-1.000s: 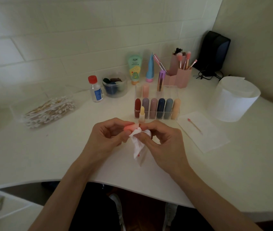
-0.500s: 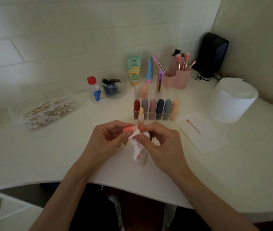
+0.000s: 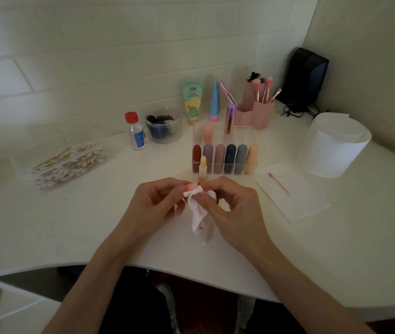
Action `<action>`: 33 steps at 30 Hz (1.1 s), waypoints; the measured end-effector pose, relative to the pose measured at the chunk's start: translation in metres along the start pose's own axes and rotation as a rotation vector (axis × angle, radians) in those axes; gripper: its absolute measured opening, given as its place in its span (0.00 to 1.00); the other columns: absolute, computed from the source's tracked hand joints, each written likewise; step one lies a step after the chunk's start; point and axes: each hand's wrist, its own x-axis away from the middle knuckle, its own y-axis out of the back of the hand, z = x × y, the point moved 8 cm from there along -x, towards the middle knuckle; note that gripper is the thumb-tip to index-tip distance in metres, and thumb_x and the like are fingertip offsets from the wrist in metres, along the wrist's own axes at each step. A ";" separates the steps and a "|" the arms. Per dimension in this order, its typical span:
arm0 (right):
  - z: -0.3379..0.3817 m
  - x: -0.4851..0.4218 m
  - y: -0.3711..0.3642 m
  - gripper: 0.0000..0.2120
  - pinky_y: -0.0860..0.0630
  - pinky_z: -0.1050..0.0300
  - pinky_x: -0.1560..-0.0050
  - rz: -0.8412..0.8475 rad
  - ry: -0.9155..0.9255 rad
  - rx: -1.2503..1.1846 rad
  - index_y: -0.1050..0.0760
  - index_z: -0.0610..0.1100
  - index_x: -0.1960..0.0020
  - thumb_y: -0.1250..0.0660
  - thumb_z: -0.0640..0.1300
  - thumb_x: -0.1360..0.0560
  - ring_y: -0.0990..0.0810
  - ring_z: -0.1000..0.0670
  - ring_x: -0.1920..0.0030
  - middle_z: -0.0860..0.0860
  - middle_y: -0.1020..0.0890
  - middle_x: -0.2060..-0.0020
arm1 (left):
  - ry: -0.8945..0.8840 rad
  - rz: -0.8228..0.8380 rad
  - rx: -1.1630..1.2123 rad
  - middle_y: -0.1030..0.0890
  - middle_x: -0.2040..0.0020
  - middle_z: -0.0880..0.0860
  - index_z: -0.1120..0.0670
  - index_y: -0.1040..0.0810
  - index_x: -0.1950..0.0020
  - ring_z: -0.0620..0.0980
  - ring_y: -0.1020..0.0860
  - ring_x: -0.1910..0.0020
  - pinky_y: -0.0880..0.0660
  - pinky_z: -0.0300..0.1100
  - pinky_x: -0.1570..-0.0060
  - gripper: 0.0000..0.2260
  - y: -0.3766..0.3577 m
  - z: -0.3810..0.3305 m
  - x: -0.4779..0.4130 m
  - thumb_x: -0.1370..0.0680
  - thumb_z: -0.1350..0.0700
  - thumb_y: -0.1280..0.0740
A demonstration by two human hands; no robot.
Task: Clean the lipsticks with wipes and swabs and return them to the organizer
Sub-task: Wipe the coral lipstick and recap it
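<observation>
I see the left hand (image 3: 157, 203) pinching what may be a pink lipstick (image 3: 189, 187) or just its cap, held short of the organizer (image 3: 242, 134), the right hand (image 3: 235, 210) pinching a crumpled wipe (image 3: 198, 213) onto it; a hard rub could flick it loose into the yellow lipstick (image 3: 202, 166) standing just beyond.

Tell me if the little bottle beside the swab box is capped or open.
Capped. The red cap sits on the neck of the clear bottle, which stands upright.
</observation>
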 end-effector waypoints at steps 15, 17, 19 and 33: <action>-0.002 -0.001 -0.001 0.12 0.18 0.55 0.50 -0.006 0.023 0.037 0.15 0.43 0.44 0.27 0.50 0.22 0.15 0.52 0.53 0.52 0.14 0.54 | -0.007 -0.058 -0.031 0.14 0.56 0.52 0.58 0.15 0.44 0.56 0.19 0.64 0.25 0.37 0.63 0.10 0.006 0.002 -0.001 0.22 0.57 0.31; -0.006 -0.002 -0.002 0.12 0.17 0.56 0.50 0.000 -0.011 0.039 0.15 0.43 0.44 0.27 0.50 0.22 0.15 0.52 0.53 0.51 0.13 0.54 | -0.012 -0.074 -0.002 0.13 0.52 0.54 0.58 0.16 0.45 0.66 0.19 0.59 0.22 0.40 0.61 0.11 0.007 0.002 -0.001 0.25 0.56 0.28; -0.006 -0.001 -0.002 0.16 0.17 0.56 0.49 0.002 -0.018 0.047 0.16 0.43 0.44 0.28 0.54 0.23 0.15 0.52 0.52 0.52 0.14 0.53 | 0.019 -0.048 0.001 0.14 0.53 0.53 0.57 0.17 0.44 0.63 0.20 0.64 0.24 0.40 0.65 0.11 0.004 0.002 0.000 0.23 0.55 0.30; -0.003 -0.001 -0.001 0.15 0.18 0.59 0.48 0.010 -0.018 0.036 0.16 0.46 0.43 0.29 0.54 0.23 0.16 0.53 0.51 0.55 0.14 0.52 | -0.010 -0.076 -0.038 0.14 0.55 0.51 0.57 0.17 0.43 0.51 0.19 0.65 0.24 0.36 0.65 0.12 0.006 -0.004 0.002 0.24 0.54 0.30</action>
